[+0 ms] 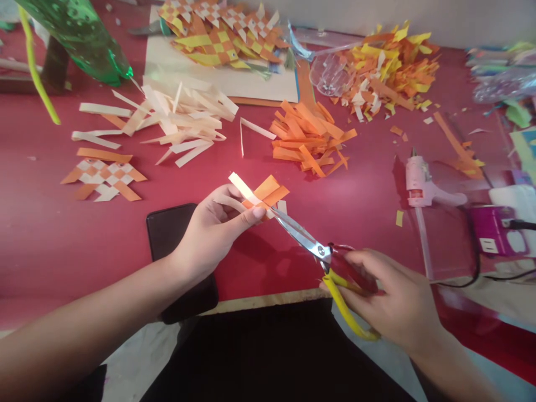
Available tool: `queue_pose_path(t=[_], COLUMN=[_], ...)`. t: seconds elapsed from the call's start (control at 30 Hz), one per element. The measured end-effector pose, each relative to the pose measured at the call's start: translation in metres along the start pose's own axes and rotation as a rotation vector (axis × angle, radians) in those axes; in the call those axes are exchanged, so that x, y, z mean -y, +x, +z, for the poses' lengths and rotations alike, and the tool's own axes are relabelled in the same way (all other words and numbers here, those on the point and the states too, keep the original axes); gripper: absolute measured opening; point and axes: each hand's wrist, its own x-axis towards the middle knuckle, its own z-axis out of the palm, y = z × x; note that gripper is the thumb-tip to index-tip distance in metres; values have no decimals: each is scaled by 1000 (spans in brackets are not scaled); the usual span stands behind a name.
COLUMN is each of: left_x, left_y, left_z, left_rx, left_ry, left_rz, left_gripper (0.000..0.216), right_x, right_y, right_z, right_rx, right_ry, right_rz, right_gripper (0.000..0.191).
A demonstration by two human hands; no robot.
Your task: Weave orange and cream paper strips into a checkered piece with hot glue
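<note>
Between its thumb and fingers, my left hand [213,229] pinches a small woven piece of orange and cream paper strips [270,192]. My right hand [397,296] grips scissors [304,240] with yellow handles, one of which looks dark red near the fingers. The scissor tips touch the lower right of the woven paper, beside my left thumb. Beyond my hands lie a pile of cream paper strips [184,117] and a pile of orange paper strips [307,137]. A finished-looking woven paper fish shape [104,176] in orange and white rests on the left.
A black phone [170,223] lies under my left forearm. On the right are a pink glue gun [421,181] and a purple box with a cable [496,230]. Woven paper pieces [221,36], paper scraps [389,67] and a green bottle [81,36] lie at the back.
</note>
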Motion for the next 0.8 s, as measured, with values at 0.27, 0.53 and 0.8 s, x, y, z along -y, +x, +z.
queue_pose_path(t=[0.27, 0.53, 0.8], left_x=[-2, -3, -3], left_y=[-1, -1, -1], left_z=[2, 2, 1], left_rx=[-2, -5, 29], left_ry=[-13, 23, -6], left_rz=[-24, -46, -76], left_gripper=[16, 19, 21], right_x=[-4, 1, 3], right_y=[-1, 1, 0], right_z=[2, -2, 0], right_rx=[-52, -15, 8], right_ry=[-62, -71, -69], right_rz=[-28, 8, 51], right_gripper=[31, 27, 30])
